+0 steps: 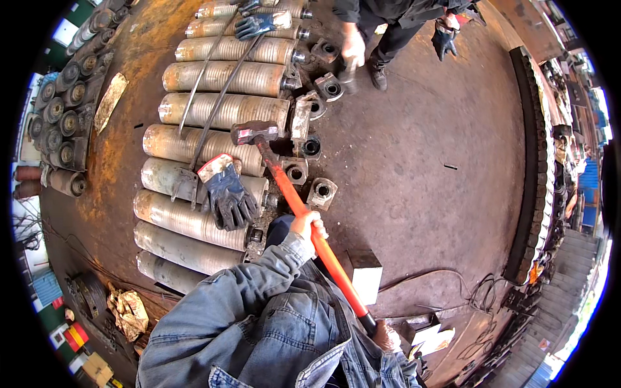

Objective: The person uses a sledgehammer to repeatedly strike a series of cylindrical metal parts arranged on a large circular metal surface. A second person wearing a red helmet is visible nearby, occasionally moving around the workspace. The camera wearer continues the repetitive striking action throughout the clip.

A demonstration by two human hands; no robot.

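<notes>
A sledgehammer (309,229) with an orange handle and a worn steel head slants across the middle of the view. My left hand (306,226) is wrapped round the middle of its handle. Lower down, my right hand (386,337) grips the black end of the handle. The hammer head appears over a row of ribbed metal rollers (217,110); whether it touches them I cannot tell. Dark work gloves (229,200) with pale cuffs lie on the rollers, left of my left hand. Block-shaped metal end pieces with round holes (321,193) sit by the rollers' right ends.
Two long metal bars (226,94) lie across the rollers. At the top another person (388,26) stands, one hand on a hammer. A white-faced box (367,278) and a cable (427,275) are on the floor at right. More rollers (68,119) are stacked far left.
</notes>
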